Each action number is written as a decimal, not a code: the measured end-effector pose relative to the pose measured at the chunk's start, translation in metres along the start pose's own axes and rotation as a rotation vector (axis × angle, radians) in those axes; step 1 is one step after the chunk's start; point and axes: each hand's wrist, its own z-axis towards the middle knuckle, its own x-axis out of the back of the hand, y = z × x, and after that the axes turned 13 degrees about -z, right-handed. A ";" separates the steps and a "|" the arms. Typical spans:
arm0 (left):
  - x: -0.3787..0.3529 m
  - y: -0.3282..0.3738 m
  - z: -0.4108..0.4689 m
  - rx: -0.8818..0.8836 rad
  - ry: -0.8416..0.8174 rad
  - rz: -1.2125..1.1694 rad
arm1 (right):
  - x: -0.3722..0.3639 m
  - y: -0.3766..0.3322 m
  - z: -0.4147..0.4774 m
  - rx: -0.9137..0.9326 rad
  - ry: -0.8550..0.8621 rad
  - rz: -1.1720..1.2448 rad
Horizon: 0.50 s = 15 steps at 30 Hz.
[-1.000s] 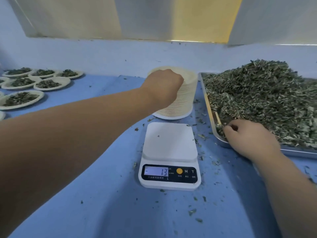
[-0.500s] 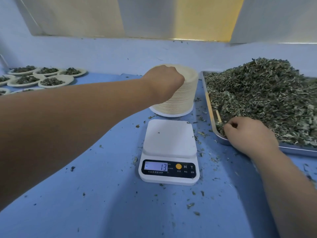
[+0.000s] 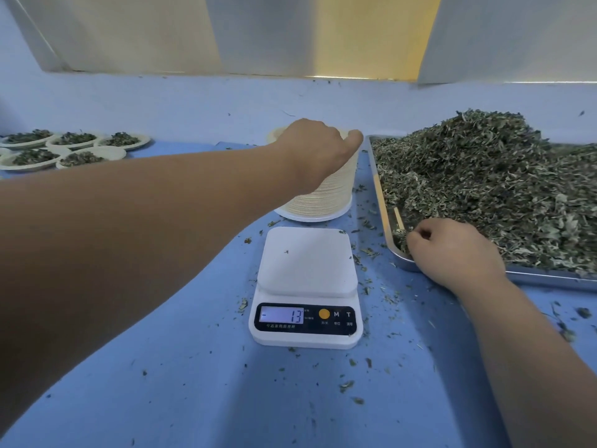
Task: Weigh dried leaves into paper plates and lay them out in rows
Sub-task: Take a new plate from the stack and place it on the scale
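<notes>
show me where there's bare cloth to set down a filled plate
Bare blue cloth, crumbs aside, lies nearest you, below the scale, and between the filled plates and the plate stack, under the left arm. Crowded: the leaf tray fills the right.

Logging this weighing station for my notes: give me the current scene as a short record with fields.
left hand: on top of the stack of paper plates, fingers hidden
right hand: fingers curled in the dried leaves at the near corner of the metal tray
scale: platform bare but for a leaf crumb, display reads -13
filled plates: in rows, far left on the blue cloth
</notes>
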 end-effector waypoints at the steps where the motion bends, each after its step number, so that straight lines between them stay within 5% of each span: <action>1: 0.001 0.000 0.001 0.028 0.043 -0.044 | 0.000 0.000 0.000 -0.001 -0.001 0.001; 8: 0.002 -0.006 -0.005 0.493 0.447 -0.609 | 0.001 -0.002 -0.001 -0.010 0.023 0.000; 15: -0.029 0.009 -0.049 0.490 0.750 -1.214 | 0.000 -0.012 -0.006 0.032 0.160 0.312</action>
